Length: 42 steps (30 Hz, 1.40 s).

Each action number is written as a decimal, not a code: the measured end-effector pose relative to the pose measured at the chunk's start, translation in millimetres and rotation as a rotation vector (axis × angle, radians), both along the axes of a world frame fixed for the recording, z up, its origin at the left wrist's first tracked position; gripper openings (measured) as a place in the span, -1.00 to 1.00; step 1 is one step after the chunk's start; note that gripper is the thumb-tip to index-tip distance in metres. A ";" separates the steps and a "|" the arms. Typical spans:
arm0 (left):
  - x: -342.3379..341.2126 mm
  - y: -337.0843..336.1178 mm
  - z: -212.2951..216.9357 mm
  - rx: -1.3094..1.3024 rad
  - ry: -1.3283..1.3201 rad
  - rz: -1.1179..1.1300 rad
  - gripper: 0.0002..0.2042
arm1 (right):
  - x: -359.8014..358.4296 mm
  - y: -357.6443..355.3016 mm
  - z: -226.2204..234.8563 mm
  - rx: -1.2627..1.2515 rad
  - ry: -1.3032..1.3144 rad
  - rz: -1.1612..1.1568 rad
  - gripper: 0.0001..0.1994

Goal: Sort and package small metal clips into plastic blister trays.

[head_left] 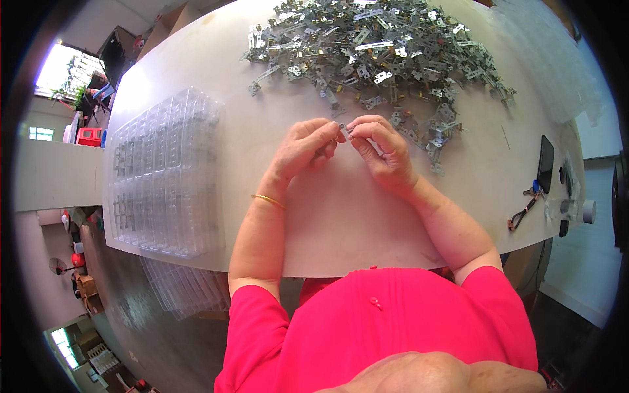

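Observation:
Both of my hands meet over the middle of the table, just in front of a large heap of small metal brackets (373, 49). Between my fingertips is one small metal bracket (343, 130). My left hand (304, 147) pinches it with thumb and forefinger from the left. On the other side, the closed fingers of my right hand (385, 149) grip it too, hiding part of it. To the left lies a stack of clear plastic trays (167, 173), with metal pieces in some compartments along its left side.
The white table (262, 111) carries a black phone (545, 164), a key ring with a strap (522, 213) and a thin metal pin (505, 137) at the right. Clear plastic sheeting (547, 62) covers the far right. More clear trays (187, 288) sit below the table's left front edge.

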State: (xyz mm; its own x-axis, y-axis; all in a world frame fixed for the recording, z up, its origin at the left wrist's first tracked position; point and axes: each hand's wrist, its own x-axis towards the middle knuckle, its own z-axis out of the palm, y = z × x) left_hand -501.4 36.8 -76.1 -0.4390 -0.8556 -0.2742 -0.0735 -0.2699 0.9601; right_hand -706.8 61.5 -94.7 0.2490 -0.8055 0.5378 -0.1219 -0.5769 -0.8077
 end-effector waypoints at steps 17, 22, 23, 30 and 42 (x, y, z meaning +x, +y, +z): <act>1.3 -5.2 -17.4 -0.173 0.389 0.046 -0.63 | 1.2 -3.0 -12.6 0.758 -0.827 0.171 -0.89; -1.1 -4.3 -19.1 -0.189 0.403 0.168 -0.77 | 10.1 1.2 -12.6 0.653 -0.573 0.005 -0.88; -0.7 -4.8 -19.1 -0.136 0.443 0.203 -0.76 | 10.6 1.7 -12.4 0.595 -0.497 -0.021 -0.87; -0.7 0.3 -9.6 -0.077 0.219 0.167 -0.74 | 9.2 12.8 0.9 0.609 -0.322 0.071 -0.86; -4.1 3.2 -12.1 -0.162 0.022 0.144 -0.73 | 10.1 10.7 -0.7 0.595 -0.326 0.018 -0.89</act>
State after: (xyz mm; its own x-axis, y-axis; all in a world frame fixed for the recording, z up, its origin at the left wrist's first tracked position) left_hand -505.4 40.0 -88.2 -0.3138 -0.9419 -0.1199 -0.0235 -0.1186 0.9927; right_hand -696.7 72.1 -95.5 0.1653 -0.9848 0.0540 0.1867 -0.0225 -0.9822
